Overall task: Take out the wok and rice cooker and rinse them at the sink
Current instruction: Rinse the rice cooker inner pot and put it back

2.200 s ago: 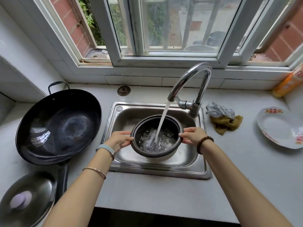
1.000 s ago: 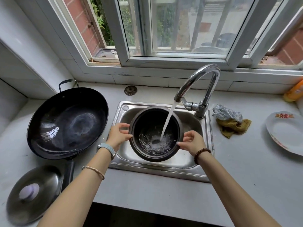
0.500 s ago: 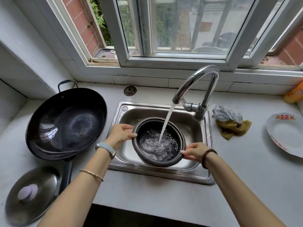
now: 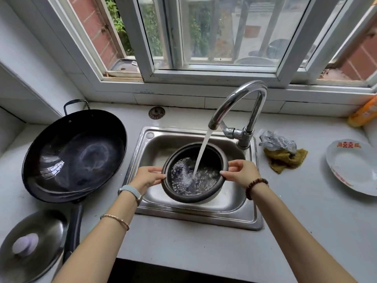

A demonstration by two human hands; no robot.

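Just changed: brought back near level from the tilt of half a second ago, then dipped low on the right; right hand (image 4: 240, 171) moved up from the near edge to the right side of the rim.
Meaning for the task: swilling, by judgement; rinse of this piece under way, not finished, with the pouring-out still to do.
Rice cooker pot (image 4: 214, 158): held above the floor of the sink (image 4: 230, 203), below the tap (image 4: 238, 99), mouth up, leaning a little toward the viewer; dark inside, partly full of churning water.
Water stream (image 4: 201, 154): running, falling slantwise into the pot near its middle.
Left hand (image 4: 148, 177): closed on the left rim, thumb and fingers pinching the edge; forearm reaching in from lower left.
Right hand: closed on the opposite rim, thumb laid on top, fingers curled round the outside; forearm reaching in from lower right.
Wok (image 4: 75, 154): on the counter left of the sink, well apart from both hands, long handle toward the viewer; glossy inside, rinsed or not impossible to tell.
Also there: lid (image 4: 32, 244) beside the wok handle; cloths (image 4: 285, 152) right of the tap; plate (image 4: 353, 170) further right.
Risk, by judgement: wet rim, heavier with each second of filling; firm hold needed before tipping.
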